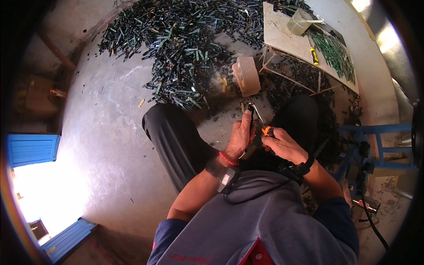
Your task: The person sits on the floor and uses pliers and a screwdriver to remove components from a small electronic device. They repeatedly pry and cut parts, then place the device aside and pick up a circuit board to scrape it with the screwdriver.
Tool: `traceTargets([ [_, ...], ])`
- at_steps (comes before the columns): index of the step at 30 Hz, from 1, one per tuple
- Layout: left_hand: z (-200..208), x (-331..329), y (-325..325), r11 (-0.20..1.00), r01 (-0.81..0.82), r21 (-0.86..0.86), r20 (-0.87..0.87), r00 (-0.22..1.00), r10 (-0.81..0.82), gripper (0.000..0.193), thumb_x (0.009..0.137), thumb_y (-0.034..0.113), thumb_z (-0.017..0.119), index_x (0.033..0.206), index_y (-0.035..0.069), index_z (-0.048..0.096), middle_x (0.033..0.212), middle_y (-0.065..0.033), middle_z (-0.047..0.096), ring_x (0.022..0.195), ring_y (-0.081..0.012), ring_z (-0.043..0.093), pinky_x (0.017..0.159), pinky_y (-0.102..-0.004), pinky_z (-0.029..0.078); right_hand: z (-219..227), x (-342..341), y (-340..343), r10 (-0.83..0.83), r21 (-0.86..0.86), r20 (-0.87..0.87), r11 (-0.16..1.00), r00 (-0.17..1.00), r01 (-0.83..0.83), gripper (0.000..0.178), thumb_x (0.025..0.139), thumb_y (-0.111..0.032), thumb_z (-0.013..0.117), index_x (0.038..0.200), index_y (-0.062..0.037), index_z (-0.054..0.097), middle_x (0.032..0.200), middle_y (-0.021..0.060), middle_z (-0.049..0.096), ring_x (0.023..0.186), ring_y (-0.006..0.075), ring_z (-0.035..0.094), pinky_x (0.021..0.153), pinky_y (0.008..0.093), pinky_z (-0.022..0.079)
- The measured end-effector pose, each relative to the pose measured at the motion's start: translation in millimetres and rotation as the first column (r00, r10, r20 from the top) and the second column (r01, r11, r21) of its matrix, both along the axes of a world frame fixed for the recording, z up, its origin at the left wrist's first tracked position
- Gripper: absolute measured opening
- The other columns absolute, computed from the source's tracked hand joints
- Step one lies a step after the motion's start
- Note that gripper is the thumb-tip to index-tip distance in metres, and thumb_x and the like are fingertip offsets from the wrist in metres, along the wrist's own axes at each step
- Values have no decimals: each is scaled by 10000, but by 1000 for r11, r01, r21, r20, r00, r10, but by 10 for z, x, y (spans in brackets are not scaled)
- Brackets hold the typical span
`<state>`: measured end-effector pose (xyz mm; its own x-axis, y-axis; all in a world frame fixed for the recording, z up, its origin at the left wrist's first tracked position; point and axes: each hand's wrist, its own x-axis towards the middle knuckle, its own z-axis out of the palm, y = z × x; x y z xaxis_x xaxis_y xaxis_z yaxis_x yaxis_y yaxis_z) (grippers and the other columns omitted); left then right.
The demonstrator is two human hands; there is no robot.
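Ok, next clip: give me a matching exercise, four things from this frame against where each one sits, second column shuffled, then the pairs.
Things:
1. brick
2. yellow-handled screwdriver
3. orange-handled tool
4. blue stool

Places:
A. in the right hand, tip meeting the small dark part held by the left hand
B. on the floor ahead of the knees, at the edge of the pile of dark green strips
C. at the person's right side
D. on the pale board, beside a heap of green strips

Pairs: 1-B, 2-D, 3-A, 4-C
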<state>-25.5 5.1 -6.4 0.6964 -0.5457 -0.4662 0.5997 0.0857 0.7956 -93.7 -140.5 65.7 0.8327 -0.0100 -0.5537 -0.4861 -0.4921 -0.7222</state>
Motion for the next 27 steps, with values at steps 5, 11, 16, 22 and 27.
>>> traceTargets([
  [5, -13, -6, -11, 1000, 2, 2, 12, 1000, -2, 642, 945, 604, 353, 584, 80, 440, 505, -7, 436, 424, -102, 384, 410, -268, 295, -83, -36, 14, 15, -232, 54, 973, 998, -3, 237, 848, -228, 499, 837, 5, 544, 714, 148, 588, 685, 297, 577, 638, 376, 444],
  [11, 59, -4, -3, 1000, 11, 27, 26, 1000, -12, 643, 949, 601, 343, 578, 81, 420, 501, -3, 417, 432, -103, 369, 419, -277, 286, -86, -87, 93, 69, -536, 94, 844, 993, -8, 281, 863, -250, 549, 931, 21, 520, 859, 222, 630, 825, 397, 613, 728, 465, 484],
  [16, 37, 3, -6, 1000, 19, 19, 20, 1000, -19, 645, 951, 598, 339, 574, 80, 412, 497, -4, 409, 435, -105, 362, 426, -281, 280, -106, -106, 128, 58, -553, 148, 833, 987, 34, 262, 859, -233, 560, 911, 19, 516, 847, 218, 626, 810, 395, 615, 721, 461, 487],
  [22, 61, 6, 11, 999, 20, 38, 51, 998, -22, 657, 953, 597, 330, 556, 79, 403, 487, -5, 398, 433, -108, 362, 428, -281, 285, -105, -88, 141, 63, -572, 146, 820, 987, 32, 259, 857, -231, 564, 912, 18, 520, 844, 209, 624, 805, 392, 617, 720, 456, 489],
  [27, 23, 10, 8, 1000, 13, 20, 40, 999, -14, 658, 954, 598, 330, 557, 78, 405, 490, -3, 400, 432, -106, 362, 426, -281, 290, -130, -103, 160, 66, -594, 182, 802, 981, 56, 255, 852, -228, 569, 915, 15, 523, 851, 213, 623, 808, 390, 618, 722, 457, 488],
])
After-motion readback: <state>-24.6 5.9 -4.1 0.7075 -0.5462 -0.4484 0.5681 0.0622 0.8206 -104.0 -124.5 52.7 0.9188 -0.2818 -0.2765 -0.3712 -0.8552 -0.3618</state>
